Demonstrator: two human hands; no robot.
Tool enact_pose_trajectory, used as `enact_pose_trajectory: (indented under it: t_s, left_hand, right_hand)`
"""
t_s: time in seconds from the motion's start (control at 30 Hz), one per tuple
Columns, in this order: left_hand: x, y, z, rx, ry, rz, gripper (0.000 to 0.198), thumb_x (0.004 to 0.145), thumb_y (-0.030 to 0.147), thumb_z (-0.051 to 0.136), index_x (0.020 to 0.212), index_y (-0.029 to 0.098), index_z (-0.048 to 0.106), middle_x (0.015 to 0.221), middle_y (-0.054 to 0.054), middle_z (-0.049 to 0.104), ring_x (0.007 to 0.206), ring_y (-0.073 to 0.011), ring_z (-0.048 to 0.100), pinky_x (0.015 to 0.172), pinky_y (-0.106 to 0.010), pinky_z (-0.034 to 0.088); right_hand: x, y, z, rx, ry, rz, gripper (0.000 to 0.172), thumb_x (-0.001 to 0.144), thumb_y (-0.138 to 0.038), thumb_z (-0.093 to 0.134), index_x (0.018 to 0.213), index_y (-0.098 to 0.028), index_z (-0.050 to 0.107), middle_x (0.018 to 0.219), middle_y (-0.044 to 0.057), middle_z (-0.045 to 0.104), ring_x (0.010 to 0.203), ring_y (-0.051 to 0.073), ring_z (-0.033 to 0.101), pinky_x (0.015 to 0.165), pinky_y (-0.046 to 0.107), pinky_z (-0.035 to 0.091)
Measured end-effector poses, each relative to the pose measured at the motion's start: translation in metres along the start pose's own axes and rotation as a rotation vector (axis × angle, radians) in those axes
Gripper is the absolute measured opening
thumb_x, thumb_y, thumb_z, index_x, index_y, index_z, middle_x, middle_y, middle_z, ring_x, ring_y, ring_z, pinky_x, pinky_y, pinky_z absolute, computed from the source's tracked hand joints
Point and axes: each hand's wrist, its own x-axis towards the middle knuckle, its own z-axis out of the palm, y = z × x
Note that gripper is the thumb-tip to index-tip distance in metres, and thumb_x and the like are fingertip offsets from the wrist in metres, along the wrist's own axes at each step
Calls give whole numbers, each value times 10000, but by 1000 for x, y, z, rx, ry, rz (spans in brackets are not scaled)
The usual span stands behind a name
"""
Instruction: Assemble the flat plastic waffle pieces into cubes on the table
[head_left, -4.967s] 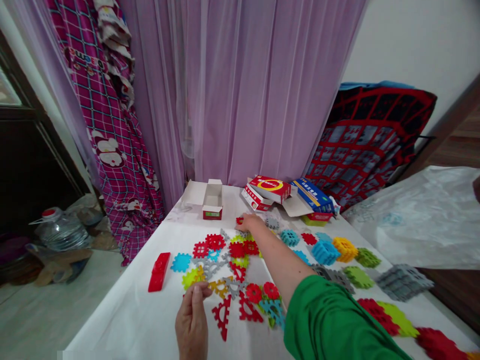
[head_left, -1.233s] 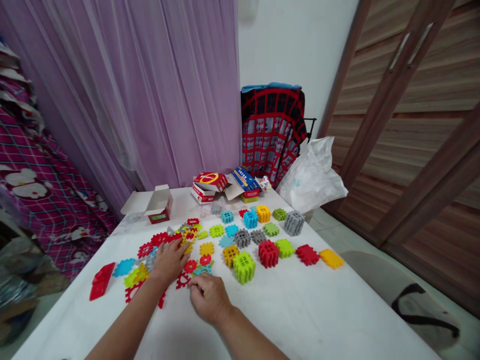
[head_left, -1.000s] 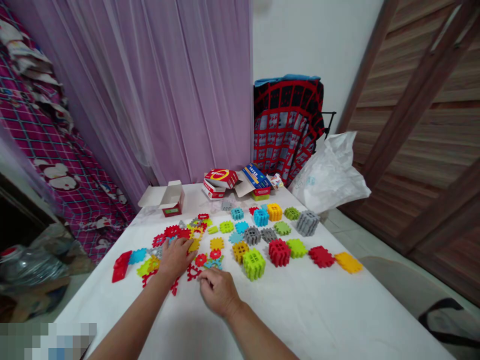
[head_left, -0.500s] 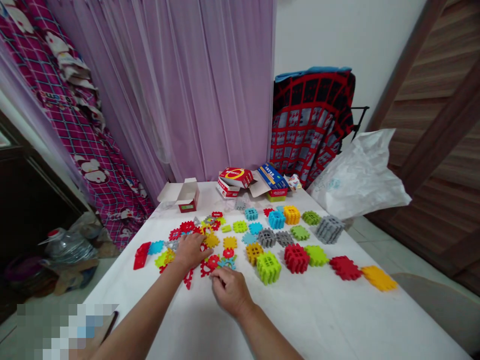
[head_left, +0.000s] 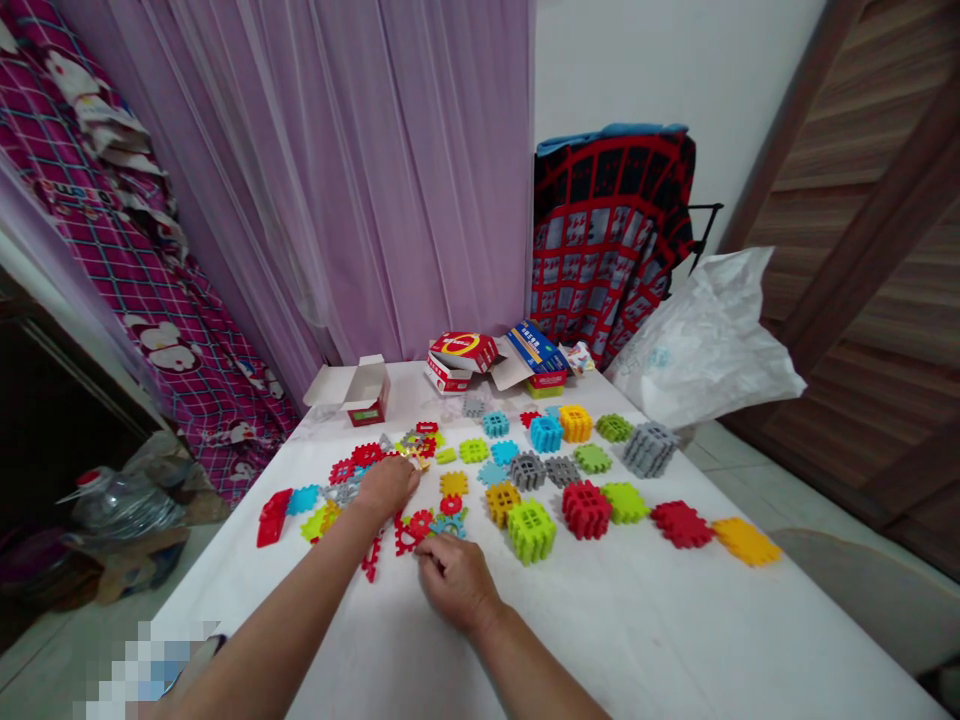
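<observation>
My left hand [head_left: 388, 484] reaches over the loose plastic pieces on the left part of the table. Its fingertips are near a yellow piece [head_left: 409, 451] and red pieces, and whether they grip anything is hidden. My right hand [head_left: 455, 575] rests on the white tabletop with its fingers curled, close to a red piece [head_left: 405, 538] and a blue toothed piece [head_left: 449, 526]. What its fingertips hold, if anything, is too small to make out. A flat orange-yellow piece [head_left: 453, 484] lies between the hands and the sorted stacks.
Stacks of green [head_left: 532, 532], red [head_left: 587, 510] and grey [head_left: 651, 450] toothed pieces stand to the right. Small boxes, one open and white inside [head_left: 367, 392], sit at the back edge. A white plastic bag [head_left: 701, 345] is at the table's right side.
My left hand has moved slightly forward, and the yellow piece by its fingers now shows farther back. My right hand stays nearly in place. The view has shifted a little.
</observation>
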Motion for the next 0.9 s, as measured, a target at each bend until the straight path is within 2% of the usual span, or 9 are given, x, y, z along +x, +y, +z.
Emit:
enact_pose_trajectory:
  t_s: [0.1,0.17,0.27,0.43,0.57,0.67,0.73,0.9]
  left_hand:
    - [9,-9,-1,-38,-64,-15,336,980,315,400,1017,172,702,1063,-126,715,1050,-242,651,928,-381,477]
    - [14,-12,-1,-64,-105,-22,277,961,340,489,1102,175,663,1132,-108,682,1052,-231,642,914,-400,503]
    - [18,-14,-1,-102,-156,-20,370,916,374,590,1232,182,580,1247,-93,609,1053,-217,624,885,-440,538]
    - [17,-16,-2,-137,-199,-6,378,914,374,593,1241,183,573,1253,-93,604,1052,-216,622,881,-441,541]
    - [11,-11,-2,-122,-166,-6,375,914,375,593,1236,185,577,1250,-92,606,1052,-217,623,882,-439,540]
    - [3,-1,1,-81,-97,-19,235,937,296,517,1042,161,678,1098,-115,686,1034,-235,644,916,-409,504]
    - [-3,4,2,-61,-50,-24,252,923,236,469,915,158,708,991,-132,720,1026,-253,655,930,-394,476]
    - [-16,12,-6,-91,30,12,271,891,227,461,994,175,706,1102,-128,719,1070,-248,635,962,-386,431]
  right_hand:
    - [0,0,0,4,0,-2,285,783,-98,509,899,-238,730,868,16,754,807,160,694,772,242,512]
    - [0,0,-1,-6,-4,3,284,781,-96,515,899,-238,731,872,15,755,815,161,696,777,241,510]
    - [0,-1,-1,-21,-24,13,277,779,-94,524,899,-232,732,868,21,753,822,165,698,768,238,507]
    - [0,-2,-3,-34,-40,27,280,785,-91,525,908,-231,735,884,22,754,840,164,698,772,234,501]
    - [0,-2,-2,-38,-43,34,301,780,-83,520,918,-240,737,901,10,758,842,157,697,785,231,493]
    - [1,-3,-2,-46,-49,37,302,783,-83,513,908,-244,736,899,9,756,846,155,695,784,228,487]
    - [1,-4,-3,-51,-55,33,294,789,-86,511,902,-243,733,892,10,753,847,156,693,774,228,485]
    - [2,-4,-3,-58,-65,42,280,798,-99,517,917,-235,731,893,15,752,846,161,692,770,231,483]
